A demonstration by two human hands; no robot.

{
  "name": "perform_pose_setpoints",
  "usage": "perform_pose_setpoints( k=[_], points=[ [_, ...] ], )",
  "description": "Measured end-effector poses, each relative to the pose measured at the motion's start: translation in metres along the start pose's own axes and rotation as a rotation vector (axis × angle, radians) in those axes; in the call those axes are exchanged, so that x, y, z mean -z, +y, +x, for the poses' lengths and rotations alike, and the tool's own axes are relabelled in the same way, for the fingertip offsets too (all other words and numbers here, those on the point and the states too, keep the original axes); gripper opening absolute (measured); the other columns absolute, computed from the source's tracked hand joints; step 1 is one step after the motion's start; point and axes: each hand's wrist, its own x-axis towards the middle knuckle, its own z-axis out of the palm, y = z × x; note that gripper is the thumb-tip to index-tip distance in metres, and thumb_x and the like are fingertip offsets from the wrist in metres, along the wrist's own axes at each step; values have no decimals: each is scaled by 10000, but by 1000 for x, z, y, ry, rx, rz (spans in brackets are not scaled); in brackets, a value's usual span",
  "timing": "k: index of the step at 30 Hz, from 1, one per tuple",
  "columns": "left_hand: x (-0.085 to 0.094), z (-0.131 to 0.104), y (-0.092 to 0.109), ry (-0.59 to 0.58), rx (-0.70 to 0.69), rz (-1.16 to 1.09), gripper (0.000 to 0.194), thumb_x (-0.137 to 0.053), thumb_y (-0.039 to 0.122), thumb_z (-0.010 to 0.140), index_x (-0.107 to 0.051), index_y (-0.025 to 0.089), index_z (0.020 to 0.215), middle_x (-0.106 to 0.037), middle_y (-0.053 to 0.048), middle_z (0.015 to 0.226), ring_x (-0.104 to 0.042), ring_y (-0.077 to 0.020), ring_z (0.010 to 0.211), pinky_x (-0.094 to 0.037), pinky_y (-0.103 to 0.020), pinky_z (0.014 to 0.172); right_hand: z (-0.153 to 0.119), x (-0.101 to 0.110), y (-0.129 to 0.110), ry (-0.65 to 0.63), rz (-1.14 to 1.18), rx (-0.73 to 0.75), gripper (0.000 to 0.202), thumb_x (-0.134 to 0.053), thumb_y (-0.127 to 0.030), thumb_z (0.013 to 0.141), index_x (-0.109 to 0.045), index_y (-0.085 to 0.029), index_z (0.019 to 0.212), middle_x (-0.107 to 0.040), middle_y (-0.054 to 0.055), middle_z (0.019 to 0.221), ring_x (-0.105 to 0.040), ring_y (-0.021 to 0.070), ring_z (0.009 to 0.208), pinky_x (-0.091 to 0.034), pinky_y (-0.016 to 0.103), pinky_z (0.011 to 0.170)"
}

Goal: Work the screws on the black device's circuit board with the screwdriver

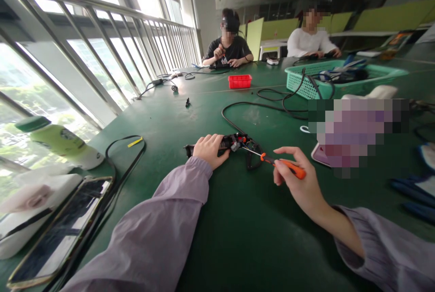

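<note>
A long black corded device [234, 140], its inner parts showing at the right end, lies on the green table. My left hand [210, 149] is closed over its left part and presses it to the tabletop. Between the thumb and fingers of my right hand [299, 174] is a screwdriver [294, 168] with an orange and black handle. Its thin shaft points left into the exposed parts; what the tip touches is too small to make out. A black curved piece [250, 160] sits just below the device, and a black cord [234, 122] runs off behind it.
On the left are a phone [64, 233], a tilted bottle [61, 142] and a black strap [117, 183]. Ahead stand a red tray [239, 81] and a green basket [299, 84] with cords. Two people [228, 42] sit across the table [217, 237]. A metal railing [102, 24] borders the left.
</note>
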Motion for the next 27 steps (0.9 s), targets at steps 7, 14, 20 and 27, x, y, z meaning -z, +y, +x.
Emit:
perform_pose_setpoints(
  k=[7, 14, 20, 27],
  points=[
    [1, 0, 0, -5, 3, 10, 375, -450, 425, 800, -535, 175, 1066, -634, -55, 993, -564, -230, 927, -419, -355, 770, 1, 1, 1, -20, 24, 9, 222, -518, -315, 820, -468, -225, 1017, -477, -71, 554, -485, 100, 462, -400, 234, 465],
    [-1, 0, 0, 0, -6, 12, 355, -449, 425, 804, -534, 183, 1049, -632, -62, 984, -563, -230, 932, -418, -359, 772, 0, -1, -1, 68, -1, 163, 380, -635, -225, 713, -447, -245, 1043, -531, -9, 867, -581, 120, 679, -476, 272, 619],
    [-1, 0, 0, -3, 3, 7, 363, -451, 425, 802, -534, 181, 1057, -631, -67, 984, -565, -234, 934, -422, -360, 768, -1, -1, -2, -8, -21, 2, 189, -520, -310, 820, -475, -229, 985, -400, -94, 508, -412, 71, 367, -363, 209, 391],
    [0, 0, 0, -3, -3, 19, 359, -444, 429, 808, -533, 181, 1052, -631, -65, 988, -566, -232, 934, -420, -354, 771, 0, -2, -4, 88, 4, 159, 412, -629, -223, 709, -414, -247, 1059, -511, -19, 845, -574, 113, 652, -471, 250, 571]
  ],
)
